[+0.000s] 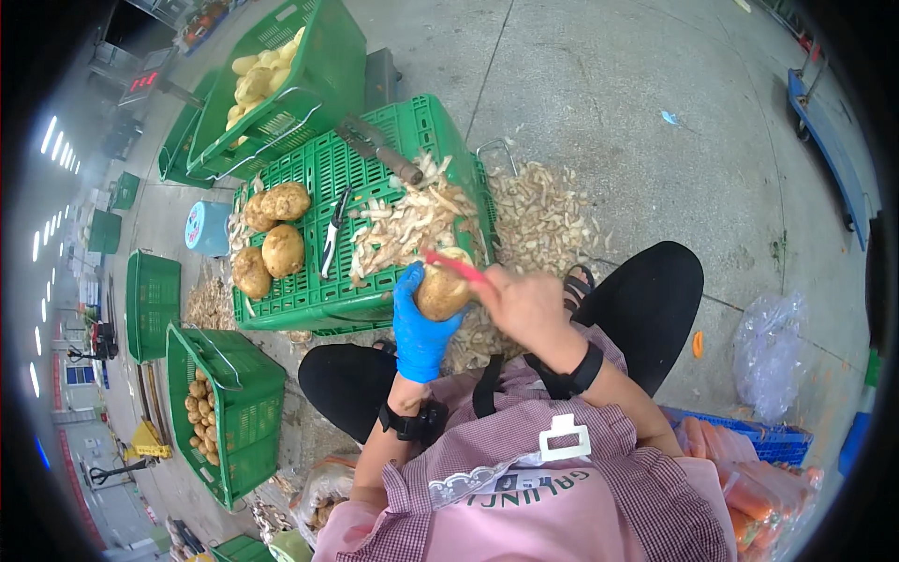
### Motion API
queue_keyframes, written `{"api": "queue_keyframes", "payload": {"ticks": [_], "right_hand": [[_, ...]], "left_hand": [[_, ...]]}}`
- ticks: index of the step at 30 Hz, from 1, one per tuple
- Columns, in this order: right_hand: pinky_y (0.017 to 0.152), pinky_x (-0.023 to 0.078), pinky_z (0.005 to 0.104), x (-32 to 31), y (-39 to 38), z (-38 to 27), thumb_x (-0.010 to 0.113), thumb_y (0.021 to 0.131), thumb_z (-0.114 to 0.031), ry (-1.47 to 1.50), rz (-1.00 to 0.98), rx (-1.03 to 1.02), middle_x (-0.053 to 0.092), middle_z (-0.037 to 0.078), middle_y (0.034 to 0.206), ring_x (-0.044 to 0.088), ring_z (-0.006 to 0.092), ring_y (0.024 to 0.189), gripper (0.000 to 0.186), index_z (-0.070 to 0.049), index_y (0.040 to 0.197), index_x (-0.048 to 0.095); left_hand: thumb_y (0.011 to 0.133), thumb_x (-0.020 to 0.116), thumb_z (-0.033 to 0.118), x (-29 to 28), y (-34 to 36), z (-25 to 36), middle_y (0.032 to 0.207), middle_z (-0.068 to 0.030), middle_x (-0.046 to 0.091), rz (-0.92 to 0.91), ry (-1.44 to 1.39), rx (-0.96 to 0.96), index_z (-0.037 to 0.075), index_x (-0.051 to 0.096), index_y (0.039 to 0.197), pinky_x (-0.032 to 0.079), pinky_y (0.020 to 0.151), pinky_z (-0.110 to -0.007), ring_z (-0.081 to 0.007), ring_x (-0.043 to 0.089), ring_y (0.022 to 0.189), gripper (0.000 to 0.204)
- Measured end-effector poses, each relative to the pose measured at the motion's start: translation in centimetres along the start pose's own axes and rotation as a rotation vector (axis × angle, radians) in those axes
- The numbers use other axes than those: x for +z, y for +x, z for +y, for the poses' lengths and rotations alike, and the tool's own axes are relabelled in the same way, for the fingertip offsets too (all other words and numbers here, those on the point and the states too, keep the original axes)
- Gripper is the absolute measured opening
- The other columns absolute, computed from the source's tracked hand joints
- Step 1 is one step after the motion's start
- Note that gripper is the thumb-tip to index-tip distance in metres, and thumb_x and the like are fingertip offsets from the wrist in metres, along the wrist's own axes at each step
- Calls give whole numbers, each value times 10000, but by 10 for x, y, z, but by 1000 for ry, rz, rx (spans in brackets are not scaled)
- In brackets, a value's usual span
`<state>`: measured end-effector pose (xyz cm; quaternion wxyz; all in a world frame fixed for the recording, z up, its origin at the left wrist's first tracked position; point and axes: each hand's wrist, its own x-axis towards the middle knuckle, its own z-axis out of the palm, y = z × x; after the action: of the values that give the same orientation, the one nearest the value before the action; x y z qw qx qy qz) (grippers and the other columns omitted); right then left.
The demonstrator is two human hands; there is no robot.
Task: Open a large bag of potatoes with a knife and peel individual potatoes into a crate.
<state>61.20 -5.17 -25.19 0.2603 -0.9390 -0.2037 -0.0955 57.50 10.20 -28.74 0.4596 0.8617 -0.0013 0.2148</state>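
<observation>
In my blue-gloved left hand [420, 332] is a potato [442, 296], its upper end partly bared to pale flesh. My bare right hand [526, 304] grips a red peeler [461, 269], which lies across the top of that potato. Both hands are above my lap, at the near edge of an upturned green crate [323, 167]. Potato peelings [412, 223] are heaped on the crate, close to my left hand. Several unpeeled potatoes [283, 250] sit on its left side. Between them and the peelings lies a black-and-white hand tool [333, 236]; a brown-handled knife [382, 152] rests farther back.
Peeled potatoes fill a green crate [339, 70] at the far left. Another green crate [248, 412], nearer on the left, holds unpeeled ones. More peelings [545, 214] cover the floor beyond my knees. A blue cart [829, 140] and a clear plastic bag [773, 351] are at right.
</observation>
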Motion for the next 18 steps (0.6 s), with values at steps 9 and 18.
{"api": "queue_keyframes", "payload": {"ticks": [9, 18], "right_hand": [[394, 379, 378, 21, -5, 7, 452, 786, -351, 194, -5, 70, 485, 103, 453, 496, 279, 412, 274, -108, 678, 519], [396, 382, 359, 25, -16, -22, 472, 779, -319, 348, -45, 41, 516, 87, 497, 507, 264, 423, 230, -106, 698, 506]], "left_hand": [[487, 741, 120, -8, 1, 4, 1075, -155, 421, -25, 35, -191, 22, 356, 1078, 393, 821, -330, -227, 444, 990, 712], [479, 747, 165, -10, -24, -35, 994, -129, 437, -62, -123, -303, -3, 352, 1108, 396, 771, -349, -254, 460, 916, 762]]}}
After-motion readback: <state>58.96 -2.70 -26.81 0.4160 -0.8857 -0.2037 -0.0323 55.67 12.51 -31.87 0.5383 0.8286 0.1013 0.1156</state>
